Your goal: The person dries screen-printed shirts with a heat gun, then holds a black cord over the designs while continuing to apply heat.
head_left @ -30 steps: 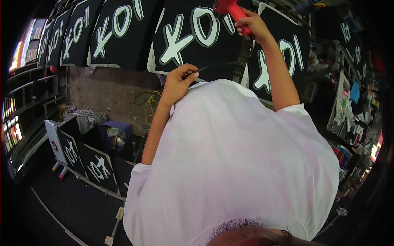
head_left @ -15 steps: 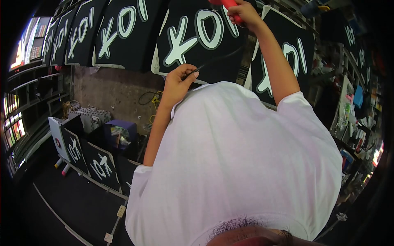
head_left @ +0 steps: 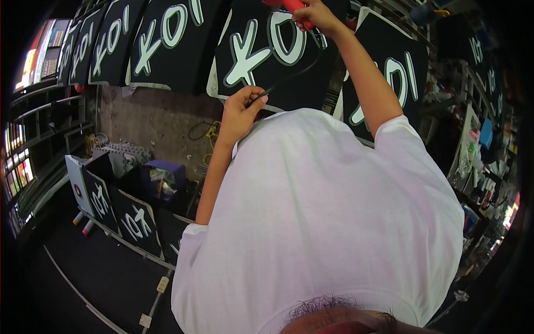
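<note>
My right hand (head_left: 316, 19) is wrapped round the handle of a red corded tool (head_left: 293, 5), probably a heat gun, at the top edge of the view. The view's edge cuts off part of the tool. A black cord (head_left: 297, 74) curves from below that hand down to my left hand (head_left: 245, 107), where it is pinched between thumb and fingers. Both hands are over a black sign panel (head_left: 289, 94) with raised white, grey-edged lettering; the left is near its lower left corner. The right hand and tool overlap the top of the letters.
More lettered black panels (head_left: 161, 72) stand in a row to the left, and another panel (head_left: 384, 33) is at the right. Lower left are smaller panels (head_left: 136, 222) and a purple bin (head_left: 169, 177). Shelving with clutter (head_left: 484, 161) lines the right side.
My right hand has shifted left with the red tool, across the lettering. The cord now bends in a rounder curve; my left hand has stayed almost in place.
</note>
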`<state>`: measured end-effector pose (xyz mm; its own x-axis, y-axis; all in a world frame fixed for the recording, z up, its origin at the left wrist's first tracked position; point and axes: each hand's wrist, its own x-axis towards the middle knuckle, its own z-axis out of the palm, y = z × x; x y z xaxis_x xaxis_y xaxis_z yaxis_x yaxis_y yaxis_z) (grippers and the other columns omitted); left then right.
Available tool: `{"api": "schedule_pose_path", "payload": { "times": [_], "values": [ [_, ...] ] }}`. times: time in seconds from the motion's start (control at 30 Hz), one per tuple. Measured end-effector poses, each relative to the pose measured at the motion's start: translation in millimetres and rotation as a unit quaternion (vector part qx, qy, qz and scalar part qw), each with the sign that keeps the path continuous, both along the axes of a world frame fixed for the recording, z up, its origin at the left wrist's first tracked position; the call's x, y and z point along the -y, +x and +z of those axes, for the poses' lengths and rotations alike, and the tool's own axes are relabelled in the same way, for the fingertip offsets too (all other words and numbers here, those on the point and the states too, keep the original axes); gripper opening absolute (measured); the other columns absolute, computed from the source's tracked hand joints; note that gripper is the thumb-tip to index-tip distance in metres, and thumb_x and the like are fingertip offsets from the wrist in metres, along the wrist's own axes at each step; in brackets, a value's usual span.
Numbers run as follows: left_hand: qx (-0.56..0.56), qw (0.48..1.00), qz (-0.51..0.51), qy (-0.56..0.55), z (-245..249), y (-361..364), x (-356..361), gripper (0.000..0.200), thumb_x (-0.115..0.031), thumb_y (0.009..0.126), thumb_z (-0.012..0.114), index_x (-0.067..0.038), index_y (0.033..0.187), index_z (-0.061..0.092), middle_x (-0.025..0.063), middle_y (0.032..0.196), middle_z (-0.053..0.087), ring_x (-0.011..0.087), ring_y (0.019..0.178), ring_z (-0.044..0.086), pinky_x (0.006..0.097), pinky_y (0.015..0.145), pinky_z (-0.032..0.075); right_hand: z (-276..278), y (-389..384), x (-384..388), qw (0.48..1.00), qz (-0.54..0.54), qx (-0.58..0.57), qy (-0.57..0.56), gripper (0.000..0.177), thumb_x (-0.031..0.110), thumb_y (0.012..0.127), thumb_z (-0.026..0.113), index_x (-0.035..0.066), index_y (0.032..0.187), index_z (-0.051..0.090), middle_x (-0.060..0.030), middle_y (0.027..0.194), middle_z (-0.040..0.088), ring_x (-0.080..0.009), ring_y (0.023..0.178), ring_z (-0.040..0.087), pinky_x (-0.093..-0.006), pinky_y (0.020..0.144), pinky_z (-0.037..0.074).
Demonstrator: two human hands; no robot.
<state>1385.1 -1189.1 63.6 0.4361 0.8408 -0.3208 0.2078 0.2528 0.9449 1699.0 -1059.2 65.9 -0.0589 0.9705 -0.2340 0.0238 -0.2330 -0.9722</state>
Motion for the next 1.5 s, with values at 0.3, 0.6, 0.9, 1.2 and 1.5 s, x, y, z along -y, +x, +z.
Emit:
{"api": "schedule_pose_path", "payload": {
  "times": [0.3, 0.6, 0.9, 1.2, 1.5],
  "values": [
    [-0.008, 1.0, 0.016, 0.005, -4.8, -1.9, 4.3, 0.016, -0.007, 0.094, 0.073, 0.003, 0.107, 0.07, -0.0013, 0.078, 0.065, 0.0041, 0.069, 0.054, 0.0214, 0.062, 0.043, 6.9, 5.1, 25.3, 0.998, 0.039, -0.024, -0.043, 0.07, 0.002, 0.077, 0.066, 0.004, 0.146, 0.055, -0.0045, 0.079, 0.06, -0.0108, 0.058, 0.058, -0.0272, 0.053, 0.052],
    [-0.006, 1.0, 0.006, 0.013, -6.0, -0.1, 3.3, 0.016, -0.008, 0.093, 0.073, 0.002, 0.106, 0.071, -0.0008, 0.079, 0.066, 0.0045, 0.07, 0.055, 0.0216, 0.064, 0.045, 5.0, 14.2, 34.0, 0.993, -0.037, -0.057, -0.092, 0.072, -0.005, 0.076, 0.064, 0.003, 0.147, 0.053, -0.0064, 0.07, 0.06, -0.0135, 0.049, 0.056, -0.0287, 0.045, 0.046],
    [-0.01, 1.0, 0.008, 0.013, -9.6, 0.0, 5.8, 0.017, -0.008, 0.093, 0.074, 0.002, 0.106, 0.071, -0.0005, 0.078, 0.066, 0.0048, 0.071, 0.056, 0.0221, 0.064, 0.045, 10.7, 17.6, 41.9, 0.993, -0.059, -0.075, -0.062, 0.082, -0.008, 0.078, 0.061, 0.009, 0.156, 0.043, -0.0071, 0.067, 0.057, -0.0149, 0.048, 0.054, -0.0296, 0.044, 0.045],
    [-0.006, 1.0, 0.008, 0.0, -9.7, -0.6, 6.3, 0.016, -0.007, 0.093, 0.073, 0.002, 0.106, 0.071, -0.0002, 0.079, 0.066, 0.0053, 0.072, 0.057, 0.0221, 0.066, 0.046, 4.6, 23.8, 73.9, 0.996, -0.052, -0.032, -0.059, 0.073, 0.005, 0.08, 0.066, 0.007, 0.151, 0.049, -0.0055, 0.079, 0.062, -0.0107, 0.058, 0.058, -0.0275, 0.055, 0.053],
    [-0.017, 0.999, -0.027, -0.004, -8.9, 8.2, 5.1, 0.017, -0.009, 0.093, 0.073, 0.002, 0.106, 0.071, 0.0001, 0.081, 0.067, 0.0056, 0.074, 0.058, 0.0225, 0.069, 0.047, 26.5, 22.4, 116.1, 0.987, -0.023, -0.087, -0.132, 0.077, 0.003, 0.077, 0.066, 0.002, 0.152, 0.047, -0.0059, 0.078, 0.06, -0.011, 0.057, 0.058, -0.0273, 0.052, 0.051]
  ]
}}
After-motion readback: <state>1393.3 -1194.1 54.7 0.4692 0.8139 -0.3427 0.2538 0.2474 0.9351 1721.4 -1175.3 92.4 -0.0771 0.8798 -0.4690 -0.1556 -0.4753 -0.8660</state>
